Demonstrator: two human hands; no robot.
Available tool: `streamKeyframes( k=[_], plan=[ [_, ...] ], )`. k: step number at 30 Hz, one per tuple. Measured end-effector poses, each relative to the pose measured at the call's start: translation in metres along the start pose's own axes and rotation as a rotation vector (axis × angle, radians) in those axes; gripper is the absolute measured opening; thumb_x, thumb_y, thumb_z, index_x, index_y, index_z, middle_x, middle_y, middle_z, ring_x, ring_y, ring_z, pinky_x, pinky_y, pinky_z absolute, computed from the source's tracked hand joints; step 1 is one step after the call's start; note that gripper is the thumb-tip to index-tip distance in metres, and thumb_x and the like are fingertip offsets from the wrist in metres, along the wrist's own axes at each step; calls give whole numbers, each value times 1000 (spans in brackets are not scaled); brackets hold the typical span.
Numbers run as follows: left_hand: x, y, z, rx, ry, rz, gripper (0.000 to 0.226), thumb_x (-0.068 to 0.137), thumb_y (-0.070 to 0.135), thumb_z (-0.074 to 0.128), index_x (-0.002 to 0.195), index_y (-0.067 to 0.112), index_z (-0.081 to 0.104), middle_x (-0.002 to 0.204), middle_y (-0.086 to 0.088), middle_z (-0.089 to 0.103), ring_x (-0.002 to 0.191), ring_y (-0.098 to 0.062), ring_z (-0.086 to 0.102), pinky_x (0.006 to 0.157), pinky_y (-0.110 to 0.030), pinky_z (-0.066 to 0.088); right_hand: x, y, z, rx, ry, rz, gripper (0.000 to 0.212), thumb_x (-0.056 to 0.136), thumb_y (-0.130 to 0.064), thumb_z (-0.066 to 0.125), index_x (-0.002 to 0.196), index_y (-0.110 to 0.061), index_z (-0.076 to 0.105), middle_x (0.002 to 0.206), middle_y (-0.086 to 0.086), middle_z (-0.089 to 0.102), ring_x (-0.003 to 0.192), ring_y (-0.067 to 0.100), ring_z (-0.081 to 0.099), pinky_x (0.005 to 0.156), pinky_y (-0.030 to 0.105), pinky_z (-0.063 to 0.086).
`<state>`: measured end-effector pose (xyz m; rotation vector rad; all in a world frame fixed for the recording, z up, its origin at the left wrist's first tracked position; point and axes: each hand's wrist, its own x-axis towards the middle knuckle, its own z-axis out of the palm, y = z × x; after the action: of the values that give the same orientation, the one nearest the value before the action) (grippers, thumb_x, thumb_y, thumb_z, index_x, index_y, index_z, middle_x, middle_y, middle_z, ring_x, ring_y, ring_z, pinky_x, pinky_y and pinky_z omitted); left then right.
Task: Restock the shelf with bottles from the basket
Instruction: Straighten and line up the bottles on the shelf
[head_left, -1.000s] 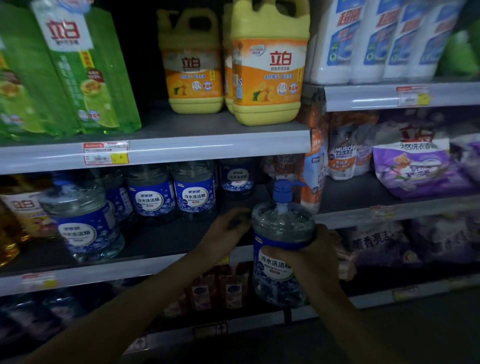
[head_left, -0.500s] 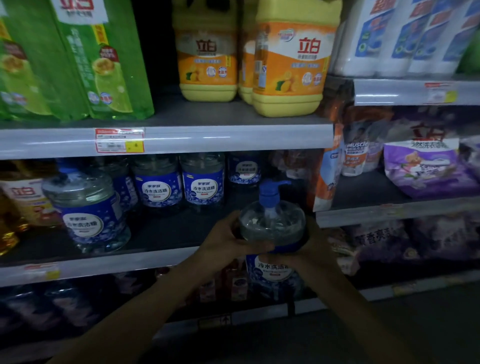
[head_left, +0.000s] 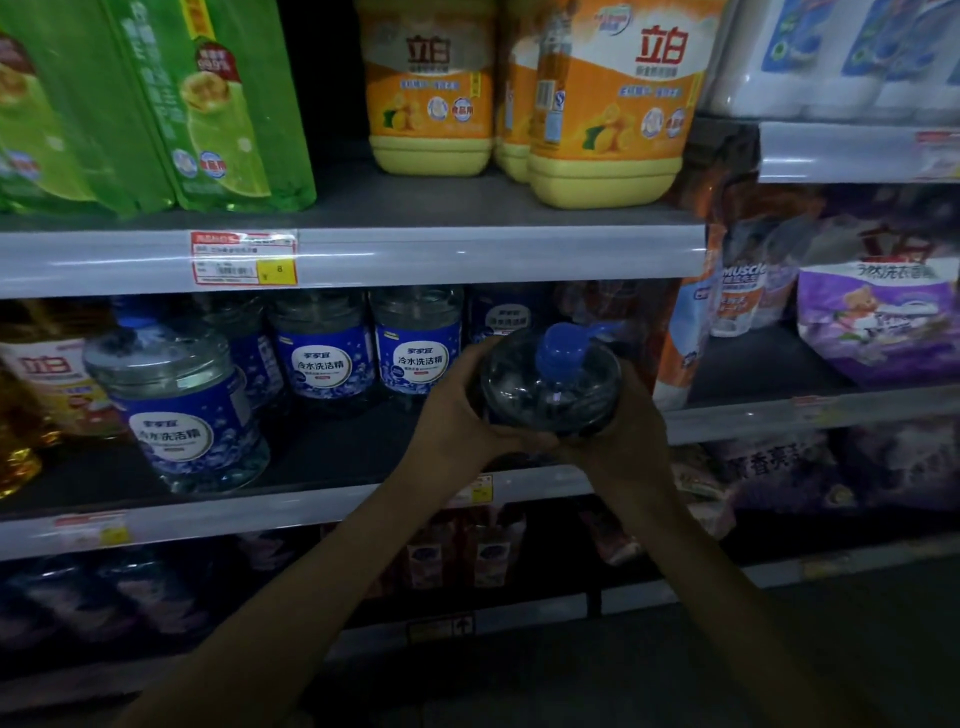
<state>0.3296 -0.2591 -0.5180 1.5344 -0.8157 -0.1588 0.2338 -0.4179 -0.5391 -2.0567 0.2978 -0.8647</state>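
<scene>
A clear pump bottle (head_left: 550, 384) with a blue pump head is tipped top-first toward me at the front of the middle shelf (head_left: 322, 499). My left hand (head_left: 457, 410) grips its left side and my right hand (head_left: 623, 431) grips its right side and underside. Its label is hidden from view. Matching blue-labelled bottles stand on the same shelf: one big at the front left (head_left: 179, 410), two further back (head_left: 324, 348) (head_left: 418, 343), and another behind the held bottle (head_left: 501, 317). The basket is out of view.
Yellow detergent jugs (head_left: 602, 104) and green packs (head_left: 156, 104) fill the upper shelf. Orange and purple refill pouches (head_left: 878, 317) sit on the right-hand shelf. Dark packs line the lower shelves. Bare shelf board (head_left: 337, 447) lies between the front-left bottle and my hands.
My left hand came off the shelf edge and took hold of the bottle beside my right. The bottle rose and tipped from upright to top-first toward me, at shelf height.
</scene>
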Motion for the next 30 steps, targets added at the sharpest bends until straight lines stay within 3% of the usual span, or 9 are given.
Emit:
streamKeyframes(
  k=[3, 5, 8, 12, 14, 17, 21, 25, 30],
  plan=[
    [8, -9, 2, -1, 30, -28, 95, 56, -2, 98, 136, 22, 53, 128, 12, 63, 110, 14, 61, 87, -9, 51, 10, 5, 8, 55, -17, 65, 96, 50, -52, 94, 133, -42, 48, 129, -14, 62, 117, 1, 59, 93, 19, 49],
    [16, -14, 3, -22, 62, -59, 92, 57, 2, 98, 137, 21, 56, 130, 7, 65, 115, 6, 63, 91, -16, 54, 14, 8, 11, 103, -16, 100, 90, 53, -48, 96, 129, -47, 48, 121, -26, 60, 108, -14, 57, 92, 18, 52],
    [29, -21, 3, -38, 86, -94, 91, 61, 5, 98, 141, 15, 56, 133, 0, 68, 121, -12, 65, 98, -30, 57, 21, 11, 17, 163, -16, 142, 87, 63, -35, 97, 138, -27, 55, 126, -17, 65, 115, 1, 62, 98, 32, 56],
    [41, -27, 5, -57, 128, -113, 87, 65, 10, 96, 142, 15, 56, 130, 7, 69, 117, -1, 65, 91, -17, 56, 30, 15, 27, 190, -8, 170, 93, 65, -35, 96, 146, -23, 51, 137, -8, 64, 124, 9, 61, 101, 37, 56],
    [46, -32, 7, -44, 163, -121, 84, 66, 18, 96, 141, 15, 58, 131, 7, 69, 119, -3, 64, 98, -24, 57, 35, 18, 31, 182, -13, 179, 90, 71, -30, 93, 149, -23, 49, 139, -7, 63, 125, 12, 61, 102, 37, 55],
    [52, -41, 12, -42, 201, -132, 78, 71, 23, 94, 139, 14, 58, 130, 4, 70, 117, -7, 67, 99, -35, 58, 40, 21, 37, 185, -4, 194, 83, 78, -26, 89, 150, -22, 48, 141, -4, 62, 126, 13, 60, 100, 33, 56],
    [52, -45, 11, -23, 190, -115, 76, 75, 24, 92, 142, 14, 56, 133, 3, 69, 118, -9, 67, 99, -36, 58, 39, 19, 39, 206, 5, 204, 78, 81, -21, 87, 148, -22, 50, 137, -5, 64, 116, 6, 63, 87, 12, 53],
    [39, -54, 8, -27, 221, -132, 76, 75, 23, 92, 141, 14, 56, 135, 2, 67, 124, -12, 64, 100, -37, 58, 25, 30, 39, 116, -28, 268, 85, 73, -14, 91, 147, -21, 48, 135, -1, 65, 120, 17, 64, 94, 33, 56],
    [13, -77, 3, 198, 158, -244, 50, 84, 22, 86, 127, 14, 62, 120, 1, 72, 110, -14, 68, 94, -34, 58, 7, 38, 45, -66, -119, 370, 87, 72, -29, 91, 145, -14, 45, 139, 5, 61, 125, 26, 60, 96, 38, 53]
  ],
)
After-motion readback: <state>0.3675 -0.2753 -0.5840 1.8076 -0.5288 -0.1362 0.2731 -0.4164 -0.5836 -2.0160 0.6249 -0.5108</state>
